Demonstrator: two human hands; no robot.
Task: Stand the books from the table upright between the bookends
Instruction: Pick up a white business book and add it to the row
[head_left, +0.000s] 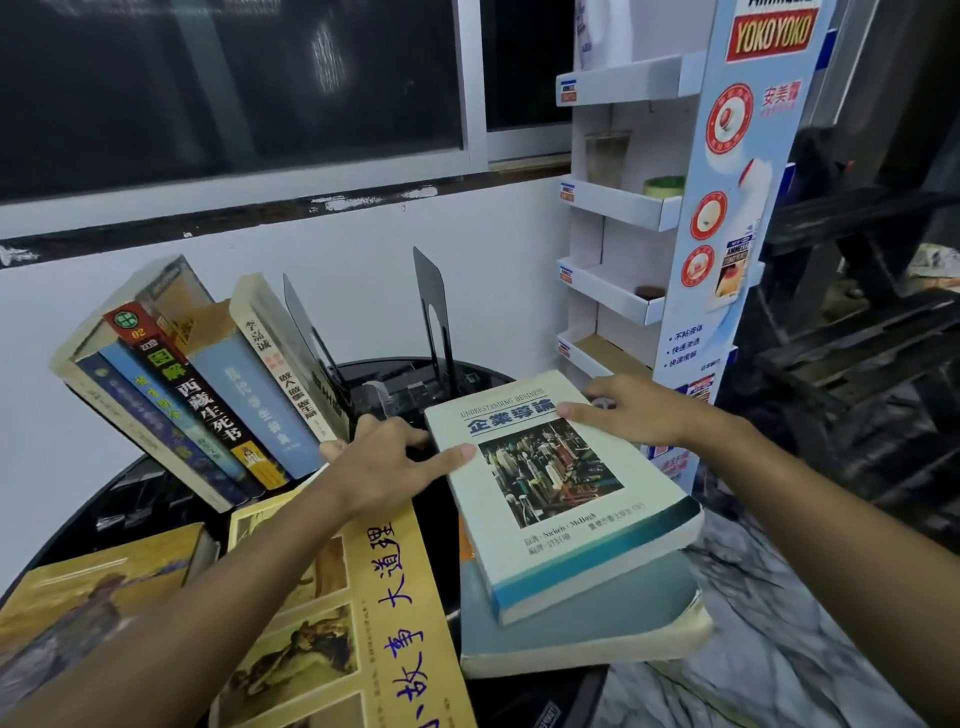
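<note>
several leaning books (208, 384) already stand against the left bookend (306, 332). the pale green book (561, 493) lies flat on a stack on the table (436, 525). the left hand (384, 467) touches it with straight fingers, and the right hand (634, 410) has its thumb on the far corner, grip unclear. other flat books remain.

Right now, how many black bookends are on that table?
2. The left bookend leans against the tilted row of books; the right bookend stands upright, alone, behind the pale green book. Books might hide another.
</note>
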